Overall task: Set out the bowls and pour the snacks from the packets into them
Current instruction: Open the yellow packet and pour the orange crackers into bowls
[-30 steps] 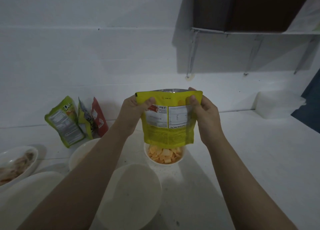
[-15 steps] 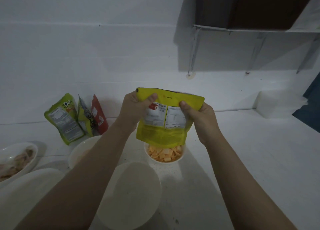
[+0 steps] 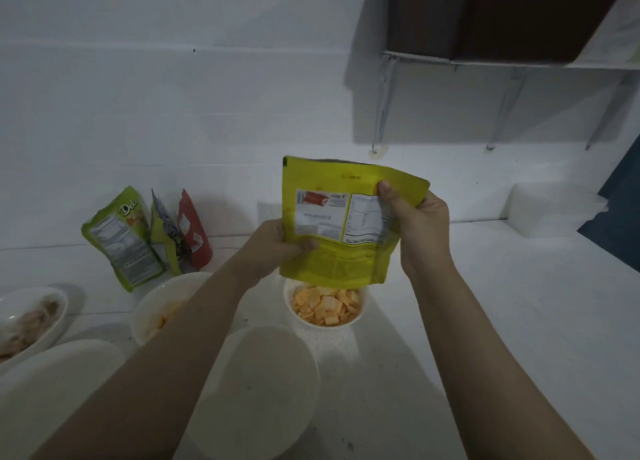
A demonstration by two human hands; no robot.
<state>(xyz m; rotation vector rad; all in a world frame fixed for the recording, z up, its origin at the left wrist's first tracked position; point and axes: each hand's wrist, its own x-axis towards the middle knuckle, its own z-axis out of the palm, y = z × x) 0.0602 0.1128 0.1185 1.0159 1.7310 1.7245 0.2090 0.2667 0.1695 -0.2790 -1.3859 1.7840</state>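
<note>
Yellow packet, label side facing, is pinched by left hand and right hand fingers above the snack bowl.

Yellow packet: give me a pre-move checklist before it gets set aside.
1. Both hands hold the yellow packet: left hand at the lower edge, right hand at the upper corner: ok.
2. Packet above the small bowl of orange snacks: ok.
3. Packet emptied: cannot tell.
4. Nearest large bowl ready to fill: ok, holds nothing visible.
5. Other packets leaning at the wall, out of the way: ok.
</note>
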